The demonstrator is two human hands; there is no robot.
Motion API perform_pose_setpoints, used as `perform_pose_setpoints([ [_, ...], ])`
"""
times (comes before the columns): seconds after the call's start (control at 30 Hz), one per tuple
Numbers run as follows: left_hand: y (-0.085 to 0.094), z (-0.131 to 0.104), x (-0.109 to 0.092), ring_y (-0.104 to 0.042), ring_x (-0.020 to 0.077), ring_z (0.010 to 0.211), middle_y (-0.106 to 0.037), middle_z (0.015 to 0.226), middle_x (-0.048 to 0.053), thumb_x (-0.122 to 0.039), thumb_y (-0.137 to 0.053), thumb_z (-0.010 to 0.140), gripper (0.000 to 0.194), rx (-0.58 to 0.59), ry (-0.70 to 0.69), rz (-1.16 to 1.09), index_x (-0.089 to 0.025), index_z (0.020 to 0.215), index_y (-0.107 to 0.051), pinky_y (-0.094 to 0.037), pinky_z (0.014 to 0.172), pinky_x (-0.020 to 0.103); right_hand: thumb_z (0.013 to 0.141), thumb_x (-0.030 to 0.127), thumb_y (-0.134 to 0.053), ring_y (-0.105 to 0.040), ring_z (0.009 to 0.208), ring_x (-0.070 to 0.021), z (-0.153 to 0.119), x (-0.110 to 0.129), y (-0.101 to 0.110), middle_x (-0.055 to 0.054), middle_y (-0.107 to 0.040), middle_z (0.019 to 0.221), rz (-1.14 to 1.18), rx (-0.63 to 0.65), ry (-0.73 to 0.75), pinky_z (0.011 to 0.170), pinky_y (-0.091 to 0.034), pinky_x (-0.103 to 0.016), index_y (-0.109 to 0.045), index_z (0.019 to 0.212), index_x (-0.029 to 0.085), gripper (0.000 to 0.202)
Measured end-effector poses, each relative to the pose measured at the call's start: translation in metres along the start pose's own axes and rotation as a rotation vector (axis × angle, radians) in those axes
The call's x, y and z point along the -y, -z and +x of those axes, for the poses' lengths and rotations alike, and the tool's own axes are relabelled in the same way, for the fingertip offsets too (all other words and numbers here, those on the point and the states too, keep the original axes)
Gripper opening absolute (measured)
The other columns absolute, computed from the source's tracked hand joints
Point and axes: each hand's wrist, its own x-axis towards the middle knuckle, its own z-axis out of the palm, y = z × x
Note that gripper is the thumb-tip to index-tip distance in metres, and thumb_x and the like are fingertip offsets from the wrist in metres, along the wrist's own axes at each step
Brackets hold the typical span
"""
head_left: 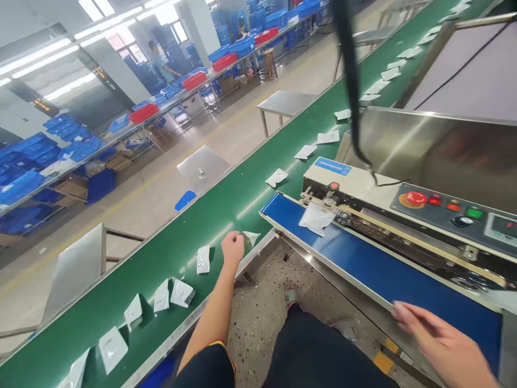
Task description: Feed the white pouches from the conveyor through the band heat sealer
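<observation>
Left grip (232, 248) closed on pouch (251, 237), green belt (226, 202) beneath

Open green belt (169, 253) between the scattered white pouches (203, 259), gaps wide enough for fingers. Left hand (232, 248) down at the belt's near edge, on a pouch (251, 237). Bare blue belt (375, 272) from the lone pouch (315, 218) down to the right hand (438, 339). Blocked behind by the sealer housing (404, 215) with its rail and control panel (452, 207). Dangling black cable (349, 81) across the space above. Floor gap between both conveyors taken up by the legs (307, 350).
</observation>
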Motion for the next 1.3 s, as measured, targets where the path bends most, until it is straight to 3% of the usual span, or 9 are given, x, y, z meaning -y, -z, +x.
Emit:
perform_pose_setpoints([
  [0.13, -0.033, -0.057, -0.087, -0.057, 0.0186, 0.072, -0.065, 0.072, 0.002, -0.023, -0.055, 0.078, 0.017, 0.309, -0.303, -0.245, -0.023, 0.061, -0.057, -0.044, 0.069, 0.028, 0.074, 0.071, -0.087, -0.075, 0.123, -0.0405, -0.024, 0.066, -0.049, -0.012, -0.084, 0.124, 0.011, 0.237, 0.481, 0.119, -0.057, -0.055, -0.090, 0.104, 0.031, 0.050],
  [0.27, -0.085, -0.117, -0.165, -0.043, 0.0144, 0.064, -0.049, 0.062, -0.001, -0.026, -0.060, 0.080, 0.026, 0.732, -0.436, -0.353, -0.022, 0.056, -0.050, -0.034, 0.063, 0.027, 0.098, 0.069, -0.069, -0.074, 0.125, -0.0344, -0.022, 0.083, -0.055, -0.010, -0.083, 0.129, 0.005, 0.193, 0.810, 0.114, -0.059, -0.048, -0.089, 0.111, 0.030, 0.046],
  [0.37, -0.126, -0.162, -0.196, -0.044, 0.0149, 0.066, -0.051, 0.065, 0.001, -0.041, -0.060, 0.092, 0.036, 0.946, -0.315, -0.471, -0.019, 0.063, -0.062, -0.036, 0.063, 0.028, 0.097, 0.074, -0.066, -0.078, 0.104, -0.0317, -0.013, 0.064, -0.027, -0.011, -0.085, 0.107, 0.041, 0.059, 0.716, 0.100, -0.063, -0.042, -0.086, 0.093, 0.028, 0.050],
  [0.53, -0.192, -0.236, -0.205, -0.053, 0.0180, 0.074, -0.069, 0.082, 0.007, -0.069, -0.059, 0.097, 0.064, 1.276, -0.230, -0.578, -0.011, 0.100, -0.085, -0.044, 0.070, 0.030, 0.070, 0.086, -0.080, -0.075, 0.079, -0.0293, 0.004, 0.006, 0.025, -0.010, -0.079, 0.082, 0.304, -0.253, 0.257, 0.071, -0.063, -0.034, -0.082, 0.092, 0.022, 0.068],
  [0.7, -0.262, -0.289, -0.225, -0.047, 0.0156, 0.066, -0.053, 0.062, 0.000, -0.062, -0.065, 0.097, 0.055, 1.177, -0.317, -0.342, -0.016, 0.070, -0.077, -0.040, 0.064, 0.028, 0.062, 0.064, -0.089, -0.074, 0.072, -0.0274, 0.033, -0.041, 0.067, -0.010, -0.079, 0.079, 0.577, -0.447, -0.010, 0.062, -0.064, -0.032, -0.079, 0.089, 0.020, 0.053],
  [0.8, -0.307, -0.311, -0.250, -0.047, 0.0153, 0.060, -0.048, 0.055, -0.001, -0.054, -0.074, 0.092, 0.050, 1.154, -0.061, -0.307, -0.019, 0.057, -0.068, -0.042, 0.059, 0.028, 0.062, 0.042, -0.090, -0.075, 0.070, -0.0247, 0.059, -0.051, 0.095, -0.009, -0.079, 0.081, 0.772, -0.499, -0.136, 0.061, -0.066, -0.031, -0.075, 0.085, 0.020, 0.035],
  [0.93, -0.346, -0.324, -0.264, -0.063, 0.0205, 0.067, -0.068, 0.066, 0.005, -0.043, -0.089, 0.078, 0.030, 1.090, 0.240, -0.364, -0.018, 0.068, -0.077, -0.051, 0.062, 0.030, 0.065, 0.025, -0.092, -0.077, 0.070, -0.0267, 0.090, -0.047, 0.120, -0.007, -0.077, 0.074, 0.781, -0.433, -0.217, 0.063, -0.070, -0.033, -0.074, 0.085, 0.018, 0.028],
  [1.07, -0.352, -0.317, -0.252, -0.070, 0.0246, 0.075, -0.076, 0.076, 0.009, -0.044, -0.092, 0.074, 0.029, 1.039, 0.340, -0.403, -0.017, 0.076, -0.081, -0.058, 0.070, 0.034, 0.067, 0.023, -0.091, -0.079, 0.070, -0.0274, 0.108, -0.039, 0.118, -0.007, -0.077, 0.073, 0.730, -0.326, -0.187, 0.064, -0.071, -0.032, -0.076, 0.086, 0.016, 0.026],
  [1.3, -0.332, -0.280, -0.227, -0.068, 0.0242, 0.074, -0.072, 0.069, 0.006, -0.056, -0.086, 0.082, 0.039, 0.948, 0.223, -0.472, -0.018, 0.076, -0.082, -0.058, 0.074, 0.034, 0.077, 0.022, -0.088, -0.081, 0.079, -0.0266, 0.119, -0.011, 0.076, -0.011, -0.080, 0.082, 0.662, -0.217, -0.161, 0.066, -0.069, -0.024, -0.076, 0.090, 0.015, 0.018],
])
